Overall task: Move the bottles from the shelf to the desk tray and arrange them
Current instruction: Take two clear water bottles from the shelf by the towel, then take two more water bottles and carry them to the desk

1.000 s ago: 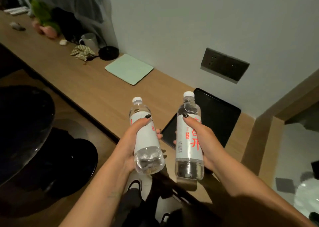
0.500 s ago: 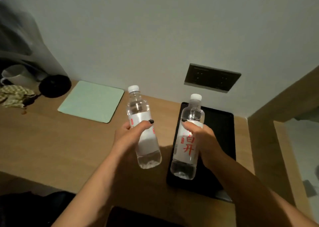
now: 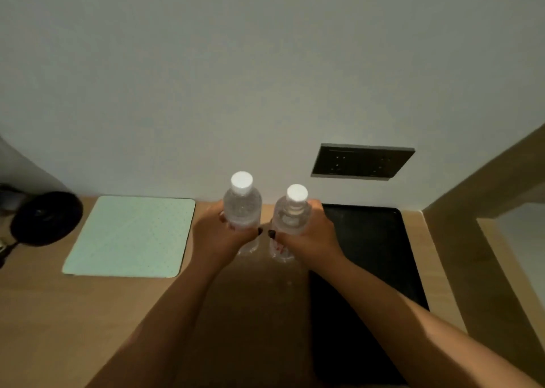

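Note:
Two clear water bottles with white caps stand upright side by side over the wooden desk, close to the wall. My left hand [image 3: 219, 234] grips the left bottle [image 3: 242, 207] around its middle. My right hand [image 3: 309, 235] grips the right bottle [image 3: 292, 215], whose label has red print. Both bottle bases are over bare desk wood, just left of the black tray [image 3: 371, 258]. I cannot tell whether the bases touch the desk. The tray lies flat at the right, with nothing on it.
A pale green mat [image 3: 132, 237] lies on the desk [image 3: 59, 314] to the left. A round black object [image 3: 47, 218] sits at the far left. A dark socket plate [image 3: 361, 161] is on the wall above the tray. A wooden side panel [image 3: 483, 240] bounds the desk on the right.
Both bottles have gone from tilted and held apart to upright and close together, lower and nearer the wall. The view has swung to face the desk squarely from above.

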`<state>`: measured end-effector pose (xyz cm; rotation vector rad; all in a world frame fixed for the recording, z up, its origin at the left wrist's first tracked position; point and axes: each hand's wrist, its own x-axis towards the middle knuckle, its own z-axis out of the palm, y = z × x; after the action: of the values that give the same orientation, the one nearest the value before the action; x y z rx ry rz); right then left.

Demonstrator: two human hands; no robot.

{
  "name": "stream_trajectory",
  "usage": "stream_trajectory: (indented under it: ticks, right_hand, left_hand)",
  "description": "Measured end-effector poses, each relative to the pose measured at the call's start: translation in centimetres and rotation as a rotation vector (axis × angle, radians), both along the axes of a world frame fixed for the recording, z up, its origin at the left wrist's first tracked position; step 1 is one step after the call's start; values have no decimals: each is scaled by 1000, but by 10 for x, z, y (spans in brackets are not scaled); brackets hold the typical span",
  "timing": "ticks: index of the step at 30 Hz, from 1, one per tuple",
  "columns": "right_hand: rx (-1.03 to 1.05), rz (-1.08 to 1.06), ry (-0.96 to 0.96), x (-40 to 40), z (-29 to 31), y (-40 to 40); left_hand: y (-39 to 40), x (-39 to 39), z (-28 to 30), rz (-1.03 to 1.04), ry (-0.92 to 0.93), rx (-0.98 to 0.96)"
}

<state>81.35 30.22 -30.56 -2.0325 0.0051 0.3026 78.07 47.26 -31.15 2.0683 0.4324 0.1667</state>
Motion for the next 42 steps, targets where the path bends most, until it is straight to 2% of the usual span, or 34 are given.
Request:
stream_trajectory:
  ticks: [12, 18, 25, 31, 37, 42]
  right_hand:
    - [-49, 6, 47, 22, -31, 9]
    - [-92, 29, 42, 20, -40, 3]
    - [-77, 65, 57, 18, -32, 3]
    - [-148, 75, 5, 2, 6, -8]
    - [-379, 141, -171, -27, 56, -40]
    - [-498, 101, -287, -54, 88, -84]
  left_hand:
    - [24, 27, -58, 8, 98, -105]
    - [20, 23, -63, 7, 103, -187]
    - [24, 20, -47, -104, 80, -177]
    - [33, 20, 2, -213, 16, -184]
    - [20, 10, 63, -364, -73, 84]
    - [-19, -2, 106, -513, -153, 322]
